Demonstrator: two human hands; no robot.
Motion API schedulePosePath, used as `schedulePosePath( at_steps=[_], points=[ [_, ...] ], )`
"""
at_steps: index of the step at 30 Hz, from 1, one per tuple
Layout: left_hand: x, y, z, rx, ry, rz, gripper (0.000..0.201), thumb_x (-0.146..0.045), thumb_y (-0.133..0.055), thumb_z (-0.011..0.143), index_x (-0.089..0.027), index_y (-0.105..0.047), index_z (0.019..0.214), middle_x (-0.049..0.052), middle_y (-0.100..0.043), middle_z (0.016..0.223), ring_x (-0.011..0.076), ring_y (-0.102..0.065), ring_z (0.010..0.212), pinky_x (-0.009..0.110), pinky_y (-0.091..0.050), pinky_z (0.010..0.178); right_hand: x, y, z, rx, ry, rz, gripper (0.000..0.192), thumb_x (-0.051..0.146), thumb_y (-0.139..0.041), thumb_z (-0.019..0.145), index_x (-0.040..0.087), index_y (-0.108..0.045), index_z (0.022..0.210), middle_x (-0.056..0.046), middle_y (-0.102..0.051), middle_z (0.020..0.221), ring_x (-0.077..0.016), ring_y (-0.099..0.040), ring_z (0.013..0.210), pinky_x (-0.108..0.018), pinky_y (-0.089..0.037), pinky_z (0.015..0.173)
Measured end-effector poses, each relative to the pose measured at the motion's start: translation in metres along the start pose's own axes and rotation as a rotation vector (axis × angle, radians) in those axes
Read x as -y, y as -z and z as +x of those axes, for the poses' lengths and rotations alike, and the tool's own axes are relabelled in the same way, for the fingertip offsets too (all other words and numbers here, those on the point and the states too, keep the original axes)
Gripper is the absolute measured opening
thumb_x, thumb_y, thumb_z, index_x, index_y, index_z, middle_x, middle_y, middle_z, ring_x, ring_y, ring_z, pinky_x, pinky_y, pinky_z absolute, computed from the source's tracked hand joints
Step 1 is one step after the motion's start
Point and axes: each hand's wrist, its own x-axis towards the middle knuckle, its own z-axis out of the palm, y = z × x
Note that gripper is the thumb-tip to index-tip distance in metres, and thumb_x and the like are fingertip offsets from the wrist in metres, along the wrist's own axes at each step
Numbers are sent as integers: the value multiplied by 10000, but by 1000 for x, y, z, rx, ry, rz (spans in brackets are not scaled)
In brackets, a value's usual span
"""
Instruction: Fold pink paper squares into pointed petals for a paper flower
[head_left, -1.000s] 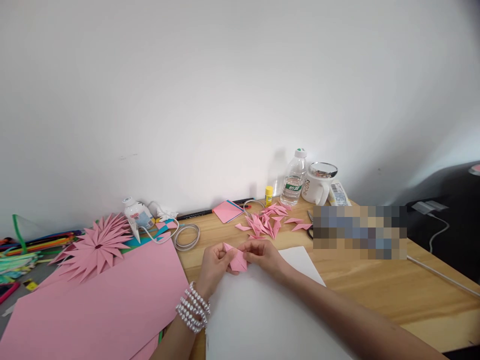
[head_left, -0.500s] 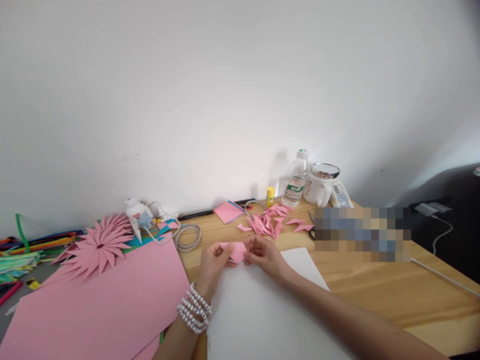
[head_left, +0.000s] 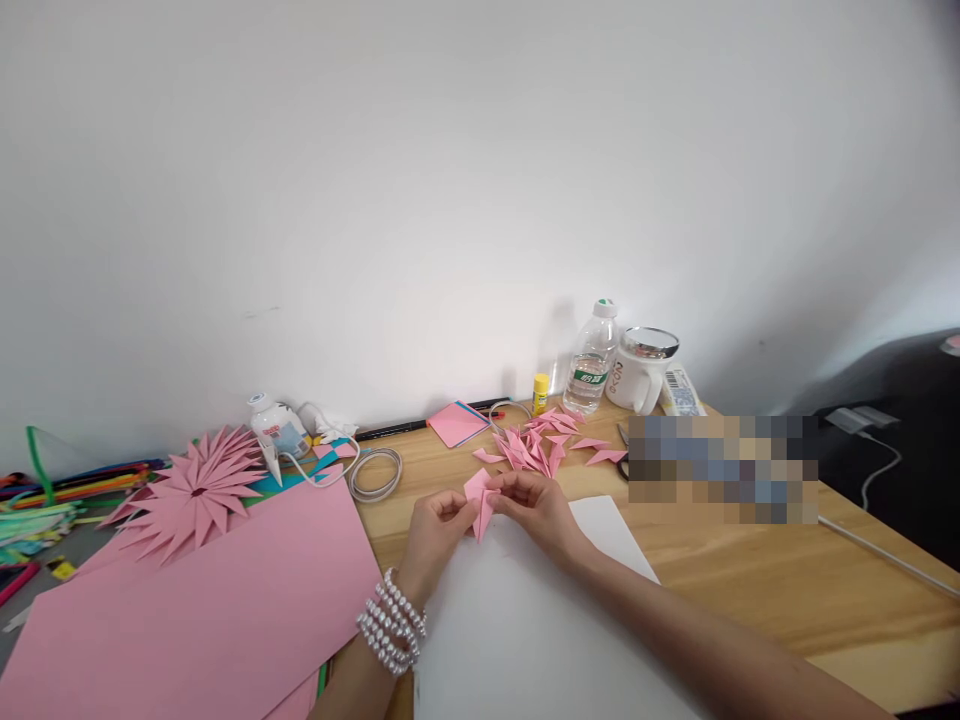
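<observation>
A small folded piece of pink paper, narrow and pointed at its lower end, is held up between my two hands. My left hand, with pearl-like bead bracelets on the wrist, pinches its left edge. On the other side, my right hand grips its right edge between thumb and fingers. Below them lies a white sheet. Just beyond my hands is a pile of folded pink paper pieces.
Left are a large pink sheet, a spiky pink paper star and pipe cleaners. Along the wall stand a white bottle, a glue stick, a water bottle and a mug. A coiled cable lies left of centre.
The pink paper has gone from a wide shape lying across my fingers to a narrow, upright pointed one. My left hand has shifted slightly to the right.
</observation>
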Motion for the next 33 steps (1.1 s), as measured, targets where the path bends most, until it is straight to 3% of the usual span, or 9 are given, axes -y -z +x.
schedulePosePath(
  at_steps=[6, 12, 25, 33],
  points=[
    [0, 2, 1, -160, -103, -58, 205, -260, -658, 584, -144, -570, 728, 16, -616, 654, 133, -573, 599, 249, -462, 579, -4, 0, -1, -11, 35, -64, 225, 324, -649, 640, 147, -614, 773, -7, -583, 675, -111, -533, 616, -250, -435, 606],
    [2, 0, 1, -63, -88, -80, 112, -201, -655, 584, -131, -571, 612, 4, -598, 594, 109, -542, 548, 224, -447, 541, 1, -2, -2, -17, 40, -107, 210, 316, -643, 642, 137, -613, 748, -10, -577, 668, -109, -527, 604, -244, -425, 593],
    [8, -2, 2, -213, -129, -5, 110, -202, -693, 528, -130, -657, 604, 19, -629, 567, 119, -530, 498, 233, -443, 497, 3, -3, -3, -52, 16, -106, 280, 376, -694, 563, 134, -636, 691, -17, -602, 635, -126, -537, 583, -254, -440, 569],
    [11, -2, 0, -213, -309, 185, 122, -273, -634, 640, -157, -670, 633, 36, -637, 602, 145, -564, 559, 252, -458, 529, 6, -4, -5, -84, 73, -163, 216, 354, -665, 608, 141, -642, 639, -20, -606, 618, -127, -533, 573, -241, -435, 550]
  ],
)
